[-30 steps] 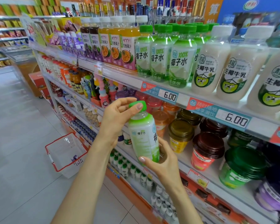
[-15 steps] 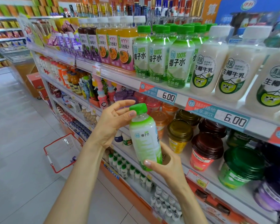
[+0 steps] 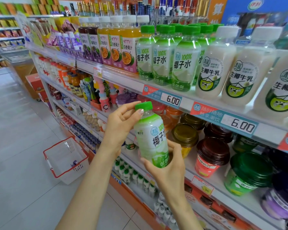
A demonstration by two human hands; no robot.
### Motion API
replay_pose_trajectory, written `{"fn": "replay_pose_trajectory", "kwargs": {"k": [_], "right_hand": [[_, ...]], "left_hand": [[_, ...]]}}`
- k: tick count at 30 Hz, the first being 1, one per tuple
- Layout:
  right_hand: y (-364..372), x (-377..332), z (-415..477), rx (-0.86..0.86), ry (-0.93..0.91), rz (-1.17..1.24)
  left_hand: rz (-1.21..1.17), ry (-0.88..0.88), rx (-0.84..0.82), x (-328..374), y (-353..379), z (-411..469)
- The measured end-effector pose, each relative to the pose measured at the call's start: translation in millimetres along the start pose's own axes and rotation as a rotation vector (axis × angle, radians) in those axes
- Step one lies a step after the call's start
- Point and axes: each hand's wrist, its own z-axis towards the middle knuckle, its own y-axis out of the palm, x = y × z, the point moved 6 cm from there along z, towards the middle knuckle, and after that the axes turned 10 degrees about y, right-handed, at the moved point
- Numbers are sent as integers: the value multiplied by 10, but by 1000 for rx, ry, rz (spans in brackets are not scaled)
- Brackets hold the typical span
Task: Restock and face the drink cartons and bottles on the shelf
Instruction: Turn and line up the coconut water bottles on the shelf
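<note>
A green-capped coconut water bottle (image 3: 150, 138) is held upright in front of the second shelf, below the price rail. My left hand (image 3: 120, 123) curls round its neck, thumb against the cap. My right hand (image 3: 170, 165) grips its base from below. On the upper shelf (image 3: 123, 78) stand matching coconut water bottles (image 3: 163, 55) in rows, labels forward, between passion-fruit juice bottles (image 3: 116, 47) and white coconut milk bottles (image 3: 214, 63).
Lidded cups (image 3: 213, 155) fill the shelf behind the held bottle. Small bottles (image 3: 135, 176) line the lower shelf. A red-rimmed shopping basket (image 3: 65, 160) sits on the tiled aisle floor at the left. More shelving runs away down the aisle.
The bottle has turned in my hands so its label now faces me, and it stands slightly more upright. Both hands keep their hold.
</note>
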Motion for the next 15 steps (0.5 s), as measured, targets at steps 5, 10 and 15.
{"fn": "replay_pose_trajectory", "kwargs": {"k": [5,10,15], "right_hand": [[6,-65,-43,227,-211,-243],[24,-72,-69,277,-223,-287],[0,-90,-10,173,-212,-235]], "left_hand": [[124,-2,225,-46,-8,-54],[73,-200,108,-167,101,-115],[76,-251,165,-290,53,-204]]}}
